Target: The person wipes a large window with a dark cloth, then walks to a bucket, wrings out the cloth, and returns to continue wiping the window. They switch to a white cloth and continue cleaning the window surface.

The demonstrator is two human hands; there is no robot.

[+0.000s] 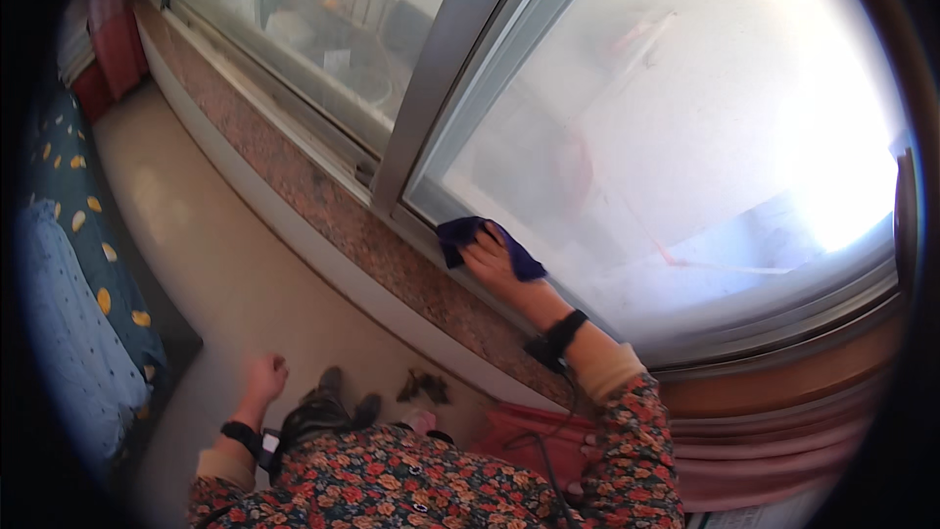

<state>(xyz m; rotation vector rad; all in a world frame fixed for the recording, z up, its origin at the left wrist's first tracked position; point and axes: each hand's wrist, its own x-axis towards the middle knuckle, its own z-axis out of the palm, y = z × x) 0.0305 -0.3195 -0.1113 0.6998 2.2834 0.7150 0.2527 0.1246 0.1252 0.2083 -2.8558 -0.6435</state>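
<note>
My right hand [490,258] is pressed on a dark purple cloth [526,264]. The cloth lies against the lower rail of the sliding window frame [411,217], at the bottom left corner of the right glass pane [558,154]. Part of the cloth is hidden under my fingers. Lower on the left, my left hand [266,376] hangs above the floor, slightly blurred, its fingers curled in with nothing visible in them. Both wrists wear black straps; a small device sits on the left one.
A speckled reddish stone sill [294,187] runs below the window. Pink curtains [764,448] hang at the lower right. A bed with a patterned cover [81,184] stands left, past the floor [242,235]. Dark scraps [424,386] lie near my shoes [366,408]. A cable [547,459] hangs by my right arm.
</note>
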